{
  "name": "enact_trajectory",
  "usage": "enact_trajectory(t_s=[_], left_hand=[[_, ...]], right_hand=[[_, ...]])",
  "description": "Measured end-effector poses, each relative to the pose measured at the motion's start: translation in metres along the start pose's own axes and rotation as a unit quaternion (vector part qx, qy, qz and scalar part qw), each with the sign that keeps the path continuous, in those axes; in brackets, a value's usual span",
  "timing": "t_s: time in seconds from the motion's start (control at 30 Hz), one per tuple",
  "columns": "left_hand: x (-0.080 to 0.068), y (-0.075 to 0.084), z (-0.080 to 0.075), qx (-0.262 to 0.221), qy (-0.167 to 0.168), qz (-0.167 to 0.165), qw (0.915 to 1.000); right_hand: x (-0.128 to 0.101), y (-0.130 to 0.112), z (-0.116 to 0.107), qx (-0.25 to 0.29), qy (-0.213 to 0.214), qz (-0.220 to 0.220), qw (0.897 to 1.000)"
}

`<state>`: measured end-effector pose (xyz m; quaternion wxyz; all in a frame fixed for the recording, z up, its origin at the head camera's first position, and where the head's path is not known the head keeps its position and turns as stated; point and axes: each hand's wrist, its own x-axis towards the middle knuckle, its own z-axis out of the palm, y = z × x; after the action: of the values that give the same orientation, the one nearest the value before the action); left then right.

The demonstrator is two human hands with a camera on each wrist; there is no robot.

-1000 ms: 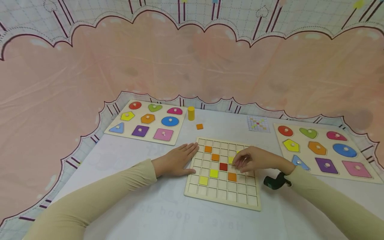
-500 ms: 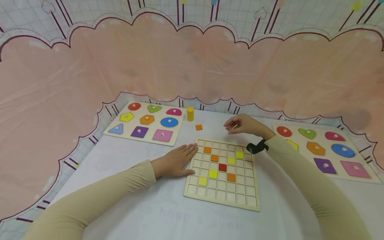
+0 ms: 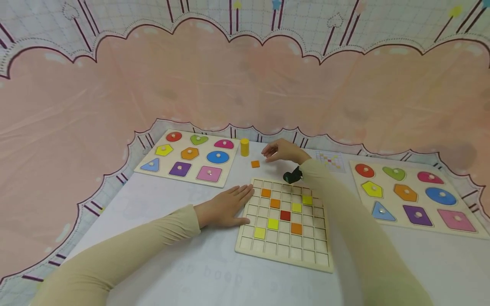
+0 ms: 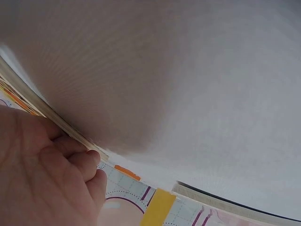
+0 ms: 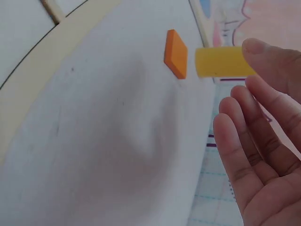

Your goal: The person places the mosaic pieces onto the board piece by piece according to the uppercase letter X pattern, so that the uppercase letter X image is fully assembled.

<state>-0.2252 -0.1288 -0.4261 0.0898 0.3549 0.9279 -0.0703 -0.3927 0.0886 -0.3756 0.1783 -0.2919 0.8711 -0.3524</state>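
Note:
A pale wooden grid board (image 3: 246, 243) lies on the table, with orange, yellow and one red tile (image 3: 285, 216) in a diagonal cross. My left hand (image 3: 223, 207) rests beside its left edge, fingertips touching the rim; the left wrist view shows the palm (image 4: 42, 174) at that edge. Beyond the board, my right hand (image 3: 285, 150) hovers above the table with relaxed fingers and holds nothing. Just left of it lies a loose orange tile (image 3: 255, 164), apart from the fingers. A yellow cylinder (image 5: 218, 61) stands behind that tile.
Knobbed shape-puzzle boards flank the grid: one at the back left (image 3: 183, 176), another at the right (image 3: 386, 193). A printed pattern card (image 3: 337, 162) lies at the back, behind my right sleeve (image 3: 344, 212). A patterned cloth backdrop (image 3: 245, 85) rises at the table's far side.
My right hand has left the right part of the grid board and moved away and leftward, close to the loose orange tile. A yellow tile at the upper right now shows. My left hand stays put.

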Motion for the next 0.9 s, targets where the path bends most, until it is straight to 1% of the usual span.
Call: enact_trajectory(t_s=[0.17,0.27,0.37,0.5,0.6,0.83,0.9], left_hand=[[0.0,0.0,-0.001,0.002,0.0,-0.001,1.0],[-0.001,0.001,-0.001,0.0,0.003,0.002,1.0],[-0.001,0.001,-0.001,-0.001,0.005,0.004,1.0],[-0.001,0.001,-0.001,-0.002,0.006,0.005,1.0],[-0.001,0.001,-0.001,-0.002,0.006,0.004,1.0],[-0.001,0.002,-0.003,-0.003,0.007,0.004,1.0],[-0.001,0.002,-0.004,-0.003,0.006,0.006,1.0]], right_hand=[[0.016,0.002,0.011,0.003,0.022,0.032,0.999],[0.022,0.005,0.016,0.002,0.026,0.049,0.998],[0.027,0.008,0.019,-0.003,0.02,0.048,0.999],[0.031,0.011,0.024,-0.008,0.011,0.032,0.999],[0.032,0.011,0.028,-0.011,0.009,0.032,0.999],[0.033,0.007,0.034,-0.011,0.015,0.052,0.998],[0.033,0.007,0.034,-0.022,0.014,0.056,0.998]])
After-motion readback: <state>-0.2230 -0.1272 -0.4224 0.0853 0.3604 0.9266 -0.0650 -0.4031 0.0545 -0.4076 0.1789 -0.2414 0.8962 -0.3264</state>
